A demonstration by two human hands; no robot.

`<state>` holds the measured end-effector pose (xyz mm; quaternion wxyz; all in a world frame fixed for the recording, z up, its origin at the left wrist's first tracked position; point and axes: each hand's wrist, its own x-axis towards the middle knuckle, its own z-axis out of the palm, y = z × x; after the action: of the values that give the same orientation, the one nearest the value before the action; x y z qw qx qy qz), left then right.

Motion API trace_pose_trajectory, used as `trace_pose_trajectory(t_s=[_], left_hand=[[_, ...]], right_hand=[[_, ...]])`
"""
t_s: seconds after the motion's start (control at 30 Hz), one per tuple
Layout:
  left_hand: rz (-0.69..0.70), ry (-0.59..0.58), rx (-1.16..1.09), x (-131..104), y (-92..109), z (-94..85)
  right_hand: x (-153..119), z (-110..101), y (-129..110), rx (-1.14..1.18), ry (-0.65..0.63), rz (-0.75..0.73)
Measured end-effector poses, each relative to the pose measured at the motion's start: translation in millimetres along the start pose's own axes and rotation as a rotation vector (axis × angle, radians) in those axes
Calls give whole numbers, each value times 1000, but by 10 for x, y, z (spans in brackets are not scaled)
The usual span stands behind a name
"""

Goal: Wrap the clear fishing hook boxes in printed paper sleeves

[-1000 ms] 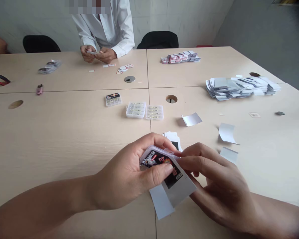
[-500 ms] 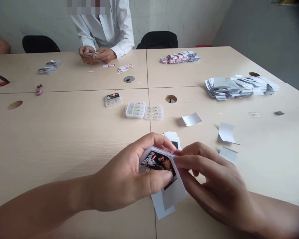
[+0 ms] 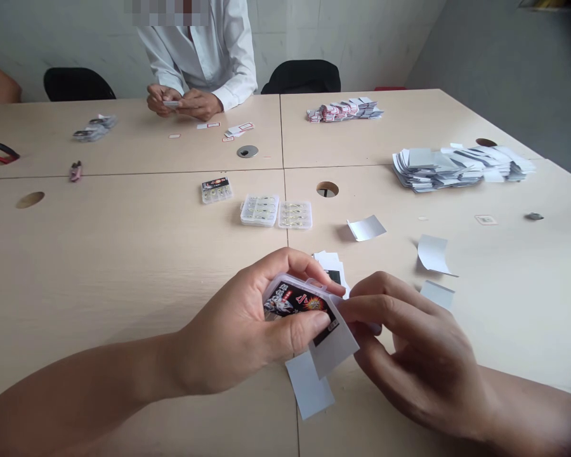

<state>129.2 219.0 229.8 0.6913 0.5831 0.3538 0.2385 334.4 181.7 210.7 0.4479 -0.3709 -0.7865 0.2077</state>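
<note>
My left hand is closed around a small clear plastic box, tilted above the table, its thumb pressing on the front. A black printed sticker lies against the box face, with a white paper part of its sheet hanging below. My right hand pinches at the right edge of this sticker sheet; its fingertips are partly hidden. Under the hands, a loose white paper lies on the table. Just beyond them is a small pile of sticker sheets.
Ahead are a labelled box and clear boxes of small metallic pieces. Curled papers and a long paper stack lie to the right. Across the table, a person in a white shirt handles a small item.
The box and sticker sheet have risen slightly and tipped in my left hand. My right fingers have shifted a little along the sheet's edge, and more of the loose paper below shows.
</note>
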Motion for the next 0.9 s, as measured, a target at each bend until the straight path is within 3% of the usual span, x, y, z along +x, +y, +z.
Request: trace_pose_trajectory(t_s=[0.17,0.57,0.9], left_hand=[[-8,35,0,9,-2,-1],[-43,-46,-99,4,-15,-36],[-12,25,-50,11,-4,-23]], right_hand=[[-18,23,31,4,-2,-4],[-76,35,62,9,-30,15],[-46,18,38,34,-30,1]])
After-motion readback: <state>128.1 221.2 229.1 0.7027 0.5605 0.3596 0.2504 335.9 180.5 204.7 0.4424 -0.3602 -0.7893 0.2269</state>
